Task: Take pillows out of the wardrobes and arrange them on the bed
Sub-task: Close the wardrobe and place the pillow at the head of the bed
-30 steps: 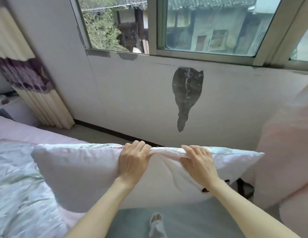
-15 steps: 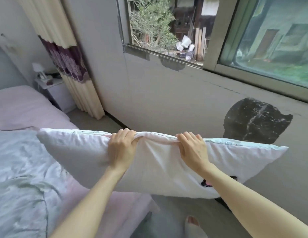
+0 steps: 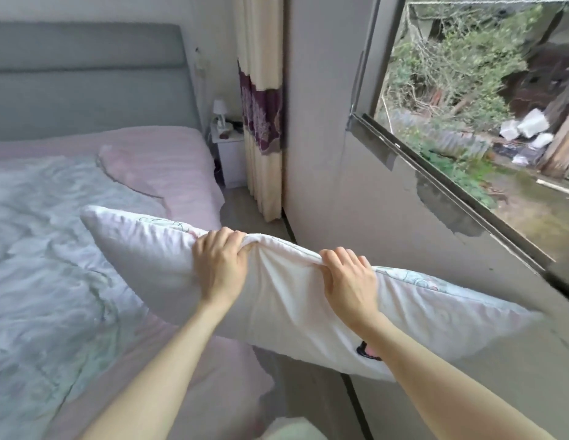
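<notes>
Softly creased, one white rectangular pillow [image 3: 286, 300] hangs from two hands: left hand [image 3: 220, 265] and right hand [image 3: 350, 281] fingers curled, pinching its bunched top edge, right of the bed [image 3: 181, 173]

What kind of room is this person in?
Most likely a home bedroom: a bed with a grey padded headboard, a small nightstand carrying a lamp, and a curtained window.

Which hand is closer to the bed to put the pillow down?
Left. The left hand grips the pillow on the end over the bed; the right hand holds the end toward the window wall.
</notes>
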`<state>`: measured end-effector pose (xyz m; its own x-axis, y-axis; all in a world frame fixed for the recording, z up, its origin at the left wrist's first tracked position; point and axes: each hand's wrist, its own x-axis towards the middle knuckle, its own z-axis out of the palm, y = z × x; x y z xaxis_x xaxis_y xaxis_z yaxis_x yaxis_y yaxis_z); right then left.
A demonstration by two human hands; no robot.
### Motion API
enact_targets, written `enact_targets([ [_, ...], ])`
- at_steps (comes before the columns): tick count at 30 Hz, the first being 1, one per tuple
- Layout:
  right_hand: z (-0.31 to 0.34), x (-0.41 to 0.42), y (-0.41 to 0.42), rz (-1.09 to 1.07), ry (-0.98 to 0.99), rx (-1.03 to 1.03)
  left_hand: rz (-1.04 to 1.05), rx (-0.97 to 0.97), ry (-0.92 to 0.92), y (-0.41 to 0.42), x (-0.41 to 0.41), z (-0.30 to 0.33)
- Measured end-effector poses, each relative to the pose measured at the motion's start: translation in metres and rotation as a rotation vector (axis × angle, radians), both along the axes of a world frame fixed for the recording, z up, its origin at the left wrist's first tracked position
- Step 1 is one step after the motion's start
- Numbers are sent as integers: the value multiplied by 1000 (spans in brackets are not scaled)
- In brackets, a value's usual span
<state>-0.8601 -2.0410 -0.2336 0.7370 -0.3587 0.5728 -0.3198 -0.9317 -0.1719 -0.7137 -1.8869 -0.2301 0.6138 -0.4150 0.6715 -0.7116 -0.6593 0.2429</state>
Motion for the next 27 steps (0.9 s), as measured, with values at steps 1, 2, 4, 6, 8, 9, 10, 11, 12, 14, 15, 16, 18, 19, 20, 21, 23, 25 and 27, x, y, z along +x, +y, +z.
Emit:
enact_targets([
  [1, 0, 21, -10, 38, 4, 22, 55, 6, 9, -6, 14, 1],
  [2, 1, 36, -17, 57, 10, 25, 88, 9, 25, -11, 25, 4],
  [4, 0, 75, -32, 112, 20, 44, 161, 25, 40, -21, 56, 5],
  [6, -1, 118, -47, 167, 29, 63, 217, 32, 36, -32, 93, 5],
  [8, -4, 164, -60, 199, 32, 81, 254, 41, 37, -40, 131, 4],
  [9, -5, 192, -67, 222, 37, 87, 270, 46, 35, -43, 153, 4],
  [10, -6, 209, -71, 245, 34, 92, 275, 46, 33, -45, 166, 3],
  [11, -6, 243, -78, 280, 24, 97, 302, 49, 26, -48, 194, 4],
  [12, -6, 276, -83, 321, 12, 107, 329, 46, 30, -50, 221, 5],
  [14, -1, 331, -92, 383, 3, 107, 371, 50, 49, -53, 264, 10],
  [15, 1, 361, -96, 409, -2, 102, 403, 49, 47, -54, 287, 12],
  [16, 4, 389, -99, 434, -7, 97, 429, 41, 45, -57, 308, 16],
  [18, 9, 443, -108, 468, -14, 96, 466, 41, 39, -62, 351, 22],
  [19, 11, 465, -112, 480, -22, 93, 483, 44, 37, -65, 369, 24],
  [20, 12, 493, -117, 501, -31, 89, 507, 45, 34, -69, 393, 26],
  [21, 13, 518, -122, 521, -32, 87, 522, 42, 35, -73, 416, 29],
  [23, 15, 568, -132, 550, -47, 86, 549, 31, 35, -83, 460, 30],
  [25, 14, 619, -142, 576, -65, 83, 574, 23, 33, -92, 505, 27],
  [27, 11, 673, -152, 623, -81, 83, 613, 18, 4, -102, 554, 24],
])
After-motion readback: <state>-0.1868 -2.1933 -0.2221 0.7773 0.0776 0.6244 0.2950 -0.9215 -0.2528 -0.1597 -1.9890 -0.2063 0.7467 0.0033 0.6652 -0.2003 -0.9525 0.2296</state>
